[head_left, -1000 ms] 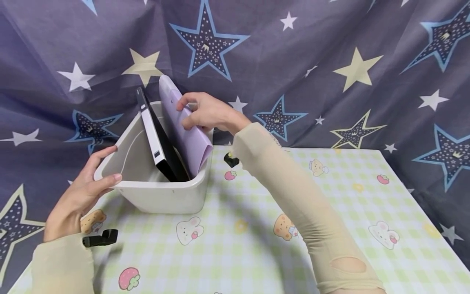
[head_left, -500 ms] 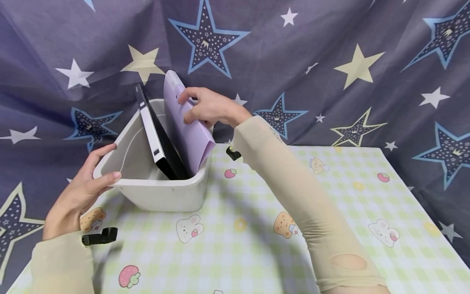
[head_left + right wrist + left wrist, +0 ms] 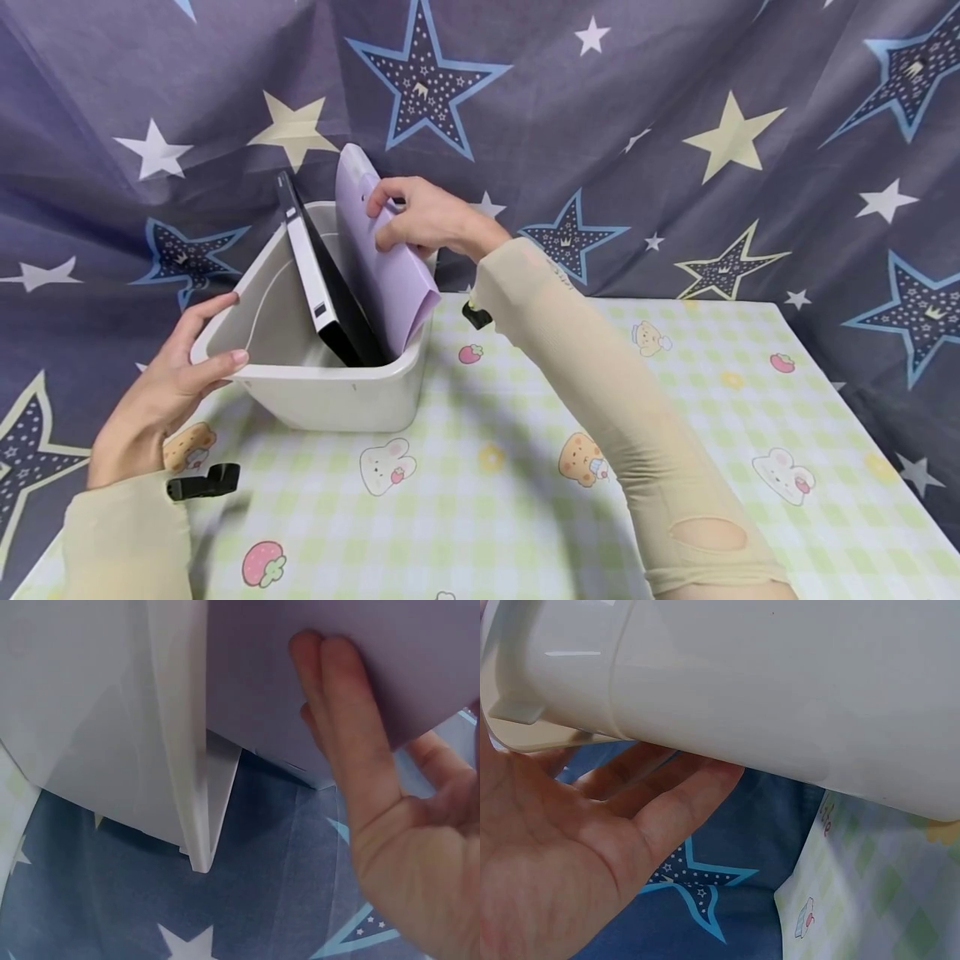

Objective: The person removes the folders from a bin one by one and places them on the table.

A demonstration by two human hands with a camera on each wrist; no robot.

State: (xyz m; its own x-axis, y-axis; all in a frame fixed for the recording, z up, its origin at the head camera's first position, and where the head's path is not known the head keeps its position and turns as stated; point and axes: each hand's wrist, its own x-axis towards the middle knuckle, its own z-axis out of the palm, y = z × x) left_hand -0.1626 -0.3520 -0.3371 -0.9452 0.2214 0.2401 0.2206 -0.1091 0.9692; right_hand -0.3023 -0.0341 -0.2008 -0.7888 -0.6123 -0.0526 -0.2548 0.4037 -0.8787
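Observation:
A white plastic bin (image 3: 330, 400) stands on the table with two upright things in it. My left hand (image 3: 161, 383) grips its left front corner, thumb over the rim; in the left wrist view, that hand's fingers (image 3: 694, 799) lie along the outer wall. My right hand (image 3: 431, 218) pinches a purple folder (image 3: 386, 267) by its upper edge, the folder's lower part inside the bin. In the right wrist view, fingers (image 3: 352, 712) press flat against the folder's outer face. Left of the folder leans a black file box (image 3: 345, 329) with a white spine.
A green-and-white checked cloth with cartoon prints covers the table (image 3: 510, 500). Behind it hangs a dark blue curtain (image 3: 525, 125) with stars. Small black wrist mounts (image 3: 204, 483) sit by the sleeves.
The purple folder and my right hand rose slightly and shifted a little right in the first half second, then stayed nearly still. My left hand keeps its place on the bin.

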